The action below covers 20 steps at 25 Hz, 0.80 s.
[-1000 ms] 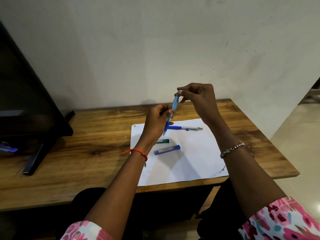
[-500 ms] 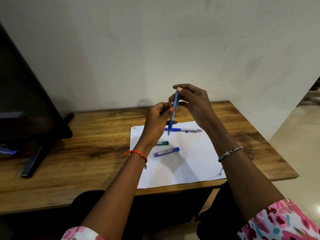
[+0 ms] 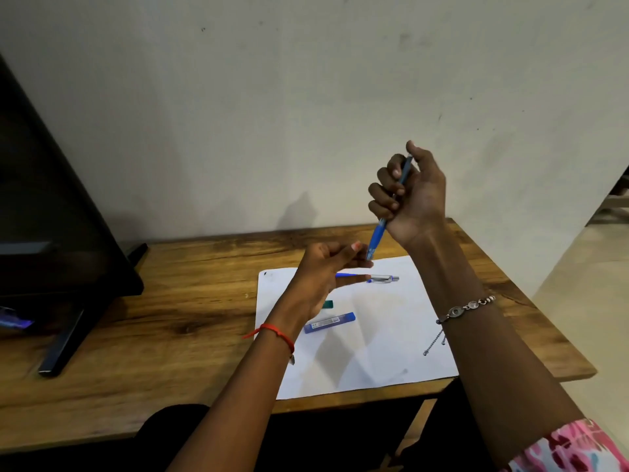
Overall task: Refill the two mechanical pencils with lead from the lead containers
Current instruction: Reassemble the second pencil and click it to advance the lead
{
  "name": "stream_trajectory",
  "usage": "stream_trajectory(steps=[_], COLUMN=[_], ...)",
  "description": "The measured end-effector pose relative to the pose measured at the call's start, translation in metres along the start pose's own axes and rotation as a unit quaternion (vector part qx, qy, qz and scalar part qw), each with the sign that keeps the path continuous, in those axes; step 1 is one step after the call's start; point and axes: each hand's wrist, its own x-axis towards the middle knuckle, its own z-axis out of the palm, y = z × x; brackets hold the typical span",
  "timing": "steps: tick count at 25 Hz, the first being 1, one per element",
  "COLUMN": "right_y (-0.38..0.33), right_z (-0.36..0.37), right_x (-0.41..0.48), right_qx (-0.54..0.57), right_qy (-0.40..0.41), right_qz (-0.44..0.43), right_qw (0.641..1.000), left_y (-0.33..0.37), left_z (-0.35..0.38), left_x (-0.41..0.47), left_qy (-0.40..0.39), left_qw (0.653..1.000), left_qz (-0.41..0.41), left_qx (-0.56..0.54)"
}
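Observation:
My right hand [image 3: 410,192] is raised above the table, fist closed around a light blue mechanical pencil [image 3: 377,235] that points tip down, thumb over its top end. My left hand [image 3: 323,272] hovers below it, fingers apart and palm turned up, just under the pencil's tip and holding nothing. A second pencil [image 3: 383,278], blue with a silver end, lies on the white paper sheet [image 3: 374,335], partly behind my left fingers. A blue lead container [image 3: 329,322] lies flat on the sheet. A green lead container [image 3: 328,304] shows partly beside my left wrist.
The paper sheet lies on a wooden table [image 3: 170,318] against a pale wall. A dark monitor [image 3: 51,216] on a stand occupies the left side. The table's right edge drops off to a tiled floor.
My right hand rose and regripped the light blue pencil in a fist. My left hand let go of the pencil and dropped below its tip with fingers spread.

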Motion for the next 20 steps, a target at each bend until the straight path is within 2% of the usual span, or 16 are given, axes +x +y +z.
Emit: stream_trajectory(steps=[7,14,20], right_y=[-0.027,-0.031,-0.030], right_z=[0.019,0.020,0.022], right_x=[-0.004,-0.007,-0.008], right_qx=[0.028,0.012,-0.015], right_qy=[-0.014,-0.001,-0.007], right_qz=[-0.061,-0.039,-0.021], right_qw=[0.998,0.999,1.000], left_y=[0.010,0.009,0.008], left_z=[0.004,0.008,0.009], left_x=[-0.006,-0.014,-0.015], left_qy=[-0.059,-0.082,-0.082], left_qw=[0.991,0.973,0.966], left_qz=[-0.058,-0.091,-0.107], left_qx=[-0.104,-0.198,-0.222])
